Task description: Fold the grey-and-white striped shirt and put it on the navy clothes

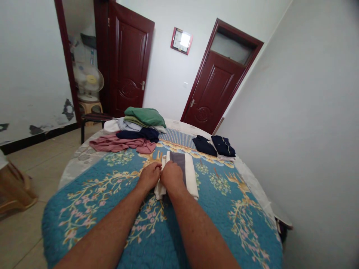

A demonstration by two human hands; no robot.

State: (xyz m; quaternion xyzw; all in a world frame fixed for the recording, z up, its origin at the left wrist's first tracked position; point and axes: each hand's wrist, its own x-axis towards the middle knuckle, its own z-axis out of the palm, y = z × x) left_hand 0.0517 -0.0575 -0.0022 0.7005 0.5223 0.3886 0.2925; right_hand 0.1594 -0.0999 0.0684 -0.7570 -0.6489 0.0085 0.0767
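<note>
In front of me a folded white garment with a broad dark grey stripe [191, 175] lies on a blue floral quilted cloth [112, 209]. My left hand [150, 175] is closed at the garment's left edge, fingers curled over the pale fabric. Close beside it, my right hand [171, 175] is closed on the same garment, its knuckles up and covering part of the stripe. Both hands nearly touch each other. The fingertips of the right hand are hidden beneath the hand.
A loose heap of clothes, with a green garment [147, 116] on top and a pink garment [126, 144] in front, lies at the back left. Folded dark navy clothes [223, 145] sit at the back right. A plastic stool [17, 186] stands on the floor at left.
</note>
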